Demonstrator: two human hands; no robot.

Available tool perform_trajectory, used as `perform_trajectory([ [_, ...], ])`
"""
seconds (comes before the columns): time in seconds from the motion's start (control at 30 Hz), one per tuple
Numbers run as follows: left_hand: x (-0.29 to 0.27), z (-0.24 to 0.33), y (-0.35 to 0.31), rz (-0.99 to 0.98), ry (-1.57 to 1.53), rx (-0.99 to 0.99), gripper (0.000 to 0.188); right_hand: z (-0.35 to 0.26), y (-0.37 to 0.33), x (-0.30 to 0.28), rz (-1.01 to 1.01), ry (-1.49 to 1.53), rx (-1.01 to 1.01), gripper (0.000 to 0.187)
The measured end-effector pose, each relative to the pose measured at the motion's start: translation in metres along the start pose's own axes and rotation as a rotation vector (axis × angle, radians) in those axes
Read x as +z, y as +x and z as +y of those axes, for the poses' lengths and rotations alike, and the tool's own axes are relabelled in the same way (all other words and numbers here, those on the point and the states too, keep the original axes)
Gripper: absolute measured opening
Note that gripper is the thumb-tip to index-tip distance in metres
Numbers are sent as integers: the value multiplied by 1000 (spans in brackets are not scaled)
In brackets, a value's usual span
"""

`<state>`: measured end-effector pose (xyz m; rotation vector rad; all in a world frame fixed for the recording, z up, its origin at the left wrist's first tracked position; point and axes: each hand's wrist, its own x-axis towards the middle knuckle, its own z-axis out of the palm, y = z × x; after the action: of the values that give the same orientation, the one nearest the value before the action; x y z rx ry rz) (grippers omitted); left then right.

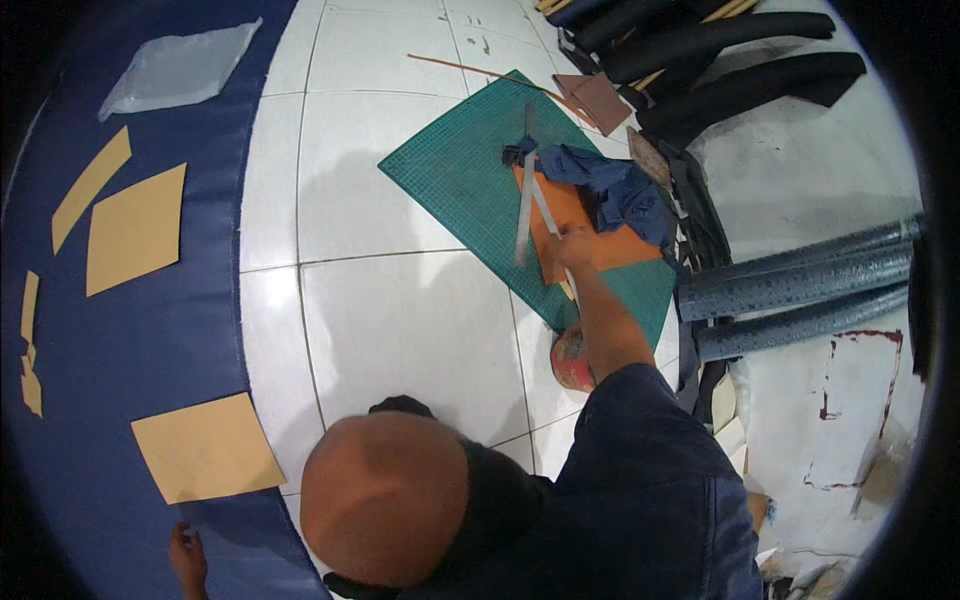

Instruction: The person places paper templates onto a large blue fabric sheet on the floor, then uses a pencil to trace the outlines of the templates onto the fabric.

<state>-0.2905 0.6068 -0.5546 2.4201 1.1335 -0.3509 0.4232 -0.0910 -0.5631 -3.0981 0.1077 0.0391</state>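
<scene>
My right hand [575,250] reaches out over a green cutting mat [440,165], closed on a pale narrow strip [546,210] that runs through the fingers. A long grey ruler-like strip [524,215] lies just left of it. Under the hand is orange sheet material [620,247], with a crumpled dark blue cloth [610,185] on top. At the lower left my left hand [187,552] hovers or rests by the near edge of a tan sheet [210,450]. Its fingers look loosely bent and apart, with nothing visible in them.
A red tin [572,360] stands below my right forearm. More tan pieces [135,230] and a clear plastic bag [185,68] lie on dark blue material [190,330]. Rolls [800,270] line the right wall. A large rounded form [385,500] blocks the lower middle.
</scene>
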Motion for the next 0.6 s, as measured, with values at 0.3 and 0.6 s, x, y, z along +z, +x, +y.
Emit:
perform_trajectory([
  [0.3, -9, -9, 29, -305, 104, -261, 30, 87, 100, -6, -17, -411, 12, 45],
  [0.6, -15, 5, 43, -80, -55, 15, 28, 86, 152, -108, 531, -243, 224, 30],
])
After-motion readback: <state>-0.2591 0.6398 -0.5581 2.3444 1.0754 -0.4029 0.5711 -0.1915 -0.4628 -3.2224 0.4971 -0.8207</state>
